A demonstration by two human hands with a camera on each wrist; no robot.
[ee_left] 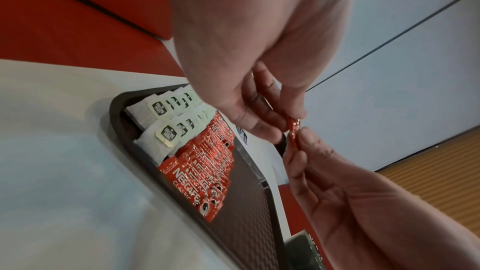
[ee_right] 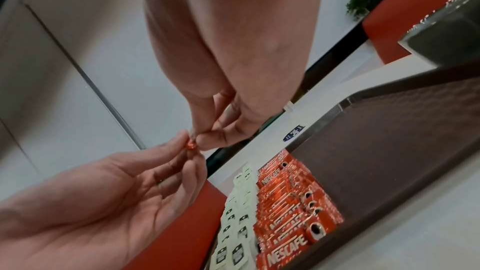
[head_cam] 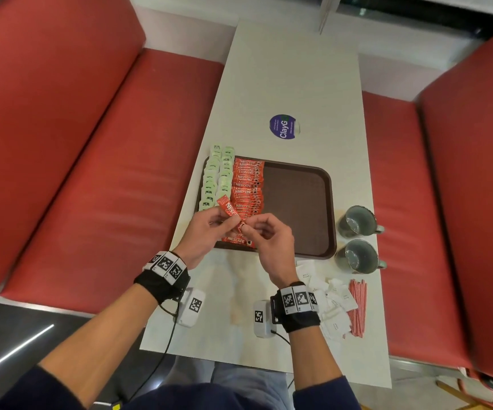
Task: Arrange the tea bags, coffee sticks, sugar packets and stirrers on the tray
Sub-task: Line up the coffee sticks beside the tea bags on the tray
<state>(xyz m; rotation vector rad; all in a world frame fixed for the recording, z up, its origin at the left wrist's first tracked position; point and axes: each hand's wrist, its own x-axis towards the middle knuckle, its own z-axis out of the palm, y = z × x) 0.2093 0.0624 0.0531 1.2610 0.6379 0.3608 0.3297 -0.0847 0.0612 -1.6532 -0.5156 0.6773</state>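
Observation:
A brown tray [head_cam: 298, 202] lies on the white table. Two columns of green-tagged tea bags [head_cam: 217, 179] fill its left edge, beside a column of red coffee sticks [head_cam: 246, 184]; the tray's right half is bare. Above the tray's near left corner, my left hand [head_cam: 224, 218] and right hand [head_cam: 246, 227] pinch one red coffee stick [head_cam: 229, 210] between them, one at each end. The wrist views show the held stick [ee_left: 293, 130] [ee_right: 191, 145] edge-on between the fingertips. White sugar packets [head_cam: 328, 294] and red striped stirrers [head_cam: 357, 306] lie loose on the table, near right.
Two grey mugs [head_cam: 357, 221] [head_cam: 360, 255] stand right of the tray near the table's right edge. A round purple sticker [head_cam: 283, 127] sits beyond the tray. Red booth seats [head_cam: 91, 173] [head_cam: 461, 202] flank the narrow table.

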